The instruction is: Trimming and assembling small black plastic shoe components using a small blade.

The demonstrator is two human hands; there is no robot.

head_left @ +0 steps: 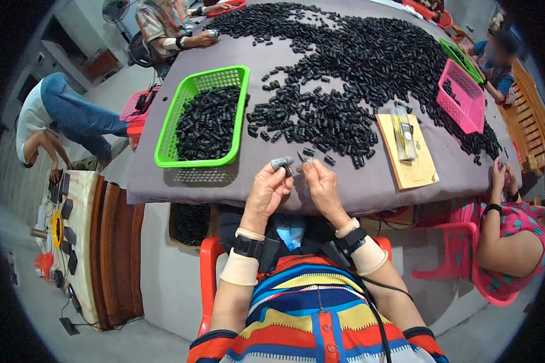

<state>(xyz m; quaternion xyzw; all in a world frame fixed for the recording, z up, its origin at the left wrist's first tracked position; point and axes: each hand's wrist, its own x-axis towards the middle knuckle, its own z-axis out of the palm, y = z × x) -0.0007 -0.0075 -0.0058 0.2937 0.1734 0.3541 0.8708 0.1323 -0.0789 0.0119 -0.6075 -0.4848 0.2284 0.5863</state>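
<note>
A fan (115, 9) is seen between ten and eleven o'clock, a slatted wooden bench (531, 115) between two and three. A pink chair (460, 248) is occupied by a person (515, 248) near four o'clock.

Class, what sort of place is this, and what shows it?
Probably a small workroom, perhaps in a home: small black parts lie heaped on a cloth-covered table, a green basket holds more, and a wooden bench stands nearby.
</note>
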